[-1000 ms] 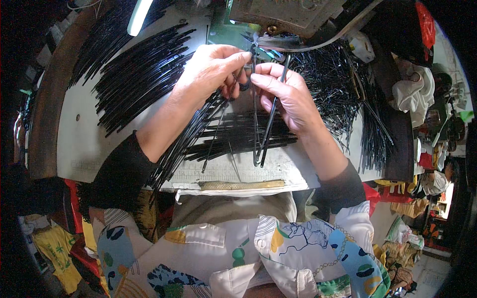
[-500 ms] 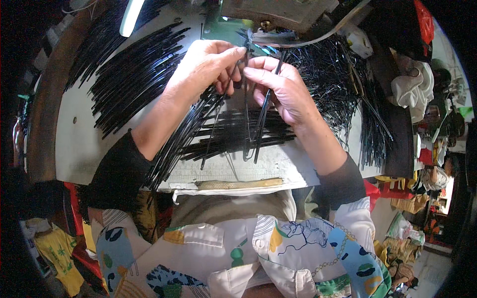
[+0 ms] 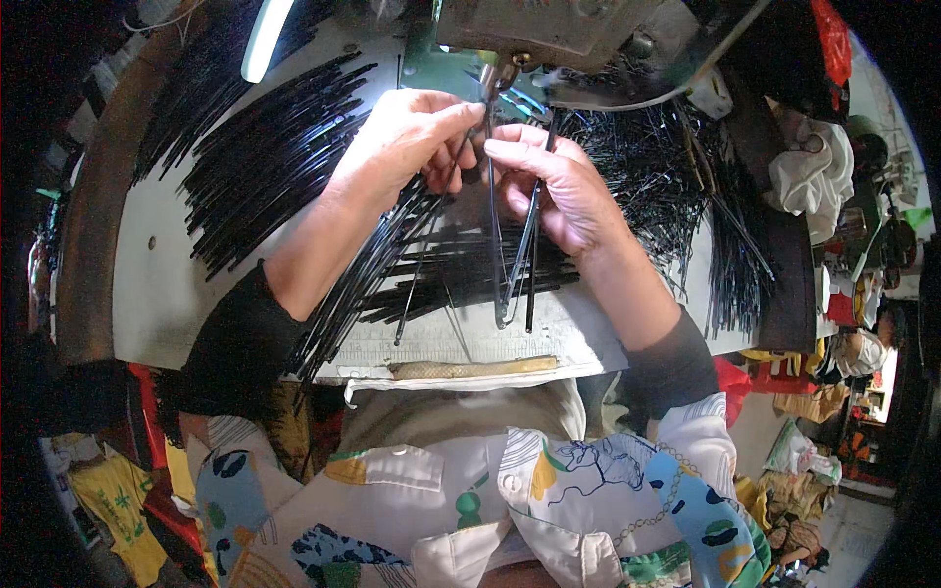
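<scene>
My left hand (image 3: 417, 137) pinches a thin black strip, thumb against bent forefinger, just below the metal machine head (image 3: 588, 29). From that hand one long strip (image 3: 416, 269) hangs down toward the near edge. My right hand (image 3: 569, 191), close beside it, is closed round several narrow black strips (image 3: 527, 245), whose lower ends hang free above the table. Another strip (image 3: 494, 216) runs down between the hands, its top up at the machine's foot. The exact grip of the fingertips is partly hidden.
Bundles of black strips (image 3: 265, 167) lie at the left, with a tangled pile (image 3: 637, 167) at the right. More lie under my hands on the white tabletop (image 3: 147, 294). A ruler scale and a tan rolled strip (image 3: 470, 368) line the near edge. A bright lamp tube (image 3: 265, 39) hangs above.
Both hands sit slightly lower in the picture, still close together. The strips by my right hand have shifted, their lower ends now spread apart and hanging nearer me.
</scene>
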Demonstrator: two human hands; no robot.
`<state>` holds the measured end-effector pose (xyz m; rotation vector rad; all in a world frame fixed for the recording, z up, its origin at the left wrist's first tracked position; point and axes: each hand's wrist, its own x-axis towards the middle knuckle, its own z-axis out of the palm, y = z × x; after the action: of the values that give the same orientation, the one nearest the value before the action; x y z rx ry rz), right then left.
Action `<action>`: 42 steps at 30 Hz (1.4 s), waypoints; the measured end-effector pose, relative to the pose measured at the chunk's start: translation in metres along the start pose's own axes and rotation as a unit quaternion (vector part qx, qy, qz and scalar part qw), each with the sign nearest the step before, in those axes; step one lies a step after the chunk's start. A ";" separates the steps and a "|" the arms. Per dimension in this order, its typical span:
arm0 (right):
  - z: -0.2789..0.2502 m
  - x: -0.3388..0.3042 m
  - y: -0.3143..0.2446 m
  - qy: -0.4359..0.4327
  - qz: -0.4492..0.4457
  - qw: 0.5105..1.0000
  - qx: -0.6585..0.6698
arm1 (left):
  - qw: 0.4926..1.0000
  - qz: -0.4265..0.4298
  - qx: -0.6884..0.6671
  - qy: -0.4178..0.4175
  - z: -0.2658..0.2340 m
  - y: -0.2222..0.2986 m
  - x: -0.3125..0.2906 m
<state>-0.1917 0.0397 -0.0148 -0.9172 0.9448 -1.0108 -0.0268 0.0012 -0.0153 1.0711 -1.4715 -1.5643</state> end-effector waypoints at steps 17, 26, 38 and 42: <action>-0.010 -0.009 -0.004 -0.066 0.025 0.993 -0.098 | 0.994 -0.043 -0.094 -0.018 -0.010 -0.007 0.008; -0.021 -0.050 -0.019 -0.129 0.089 0.982 -0.109 | 0.997 -0.045 -0.057 0.004 0.007 0.007 0.000; -0.183 -0.123 -0.081 0.383 -0.048 0.554 -0.737 | 0.994 -0.037 0.055 -0.088 0.003 0.003 -0.011; -0.215 -0.134 -0.069 0.364 0.044 0.489 -0.792 | 0.991 -0.036 0.084 -0.093 0.006 0.005 -0.011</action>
<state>-0.4438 0.1115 0.0087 -1.8873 2.8212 -0.0182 -0.0278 0.0134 -0.0095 1.1087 -1.7321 -1.6514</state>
